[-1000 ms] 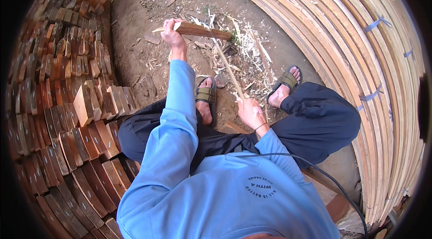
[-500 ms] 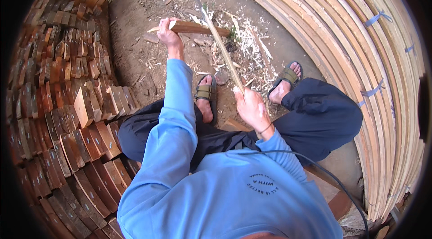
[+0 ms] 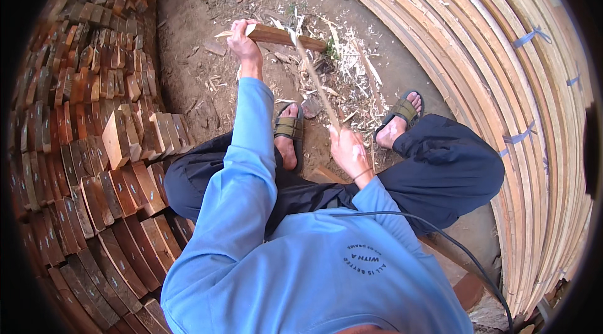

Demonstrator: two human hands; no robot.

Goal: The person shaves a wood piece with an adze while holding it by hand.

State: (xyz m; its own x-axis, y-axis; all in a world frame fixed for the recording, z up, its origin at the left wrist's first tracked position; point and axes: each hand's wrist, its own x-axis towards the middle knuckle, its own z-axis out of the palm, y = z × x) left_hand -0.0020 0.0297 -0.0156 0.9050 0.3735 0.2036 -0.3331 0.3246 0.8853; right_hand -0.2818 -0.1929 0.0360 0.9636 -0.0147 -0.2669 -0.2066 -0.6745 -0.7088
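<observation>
My left hand [image 3: 245, 48] is wrapped round one end of a short wooden stake [image 3: 276, 35]. Pale cut wood shows at that end, and the other end slants down to the right among wood shavings [image 3: 352, 76]. In my right hand [image 3: 348, 152] is the lower end of a long-handled machete [image 3: 318, 82], its wooden handle running up and left to the stake. Where handle and stake cross, the blade is blurred and mostly hidden, so I cannot tell whether it touches the wood.
Stacked boards [image 3: 94, 145] rise on the left, with their cut ends facing me. Long curved-looking strips of timber [image 3: 490, 82], tied with blue bands [image 3: 531, 37], line the right. My sandalled feet [image 3: 289, 136] stand on bare dirt. A black cable [image 3: 452, 240] crosses my shirt.
The machete has swung down from a raised position, where its dark blade showed beyond the stake. My left hand and the stake have shifted only slightly.
</observation>
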